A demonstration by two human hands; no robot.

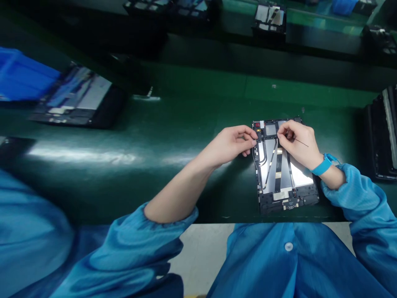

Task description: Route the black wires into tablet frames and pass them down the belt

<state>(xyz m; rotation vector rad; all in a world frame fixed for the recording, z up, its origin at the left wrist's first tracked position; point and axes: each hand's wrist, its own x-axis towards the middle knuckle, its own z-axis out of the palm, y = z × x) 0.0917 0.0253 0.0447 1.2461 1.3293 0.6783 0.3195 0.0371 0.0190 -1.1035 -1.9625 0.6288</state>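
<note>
An opened tablet (284,169) lies on the green bench, its inside facing up, with silver battery plates, dark flat ribbon cables and thin wires. At its upper left edge is my left hand (237,142), fingers curled and thumb closed in a pinch; what lies between the tips is too small to make out. Over the tablet's upper right part my right hand (300,140) is closed in a pinch too. A thin black wire (302,143) sticks out from its fingers to the right. A blue wrist band (322,164) circles my right wrist.
Another opened tablet (83,97) rests at the left beside a blue bin (25,74). Dark tablet housings (384,132) stand stacked at the right edge. A raised shelf behind carries further opened tablets (269,17). A blue sleeve (27,240) of a person shows at lower left.
</note>
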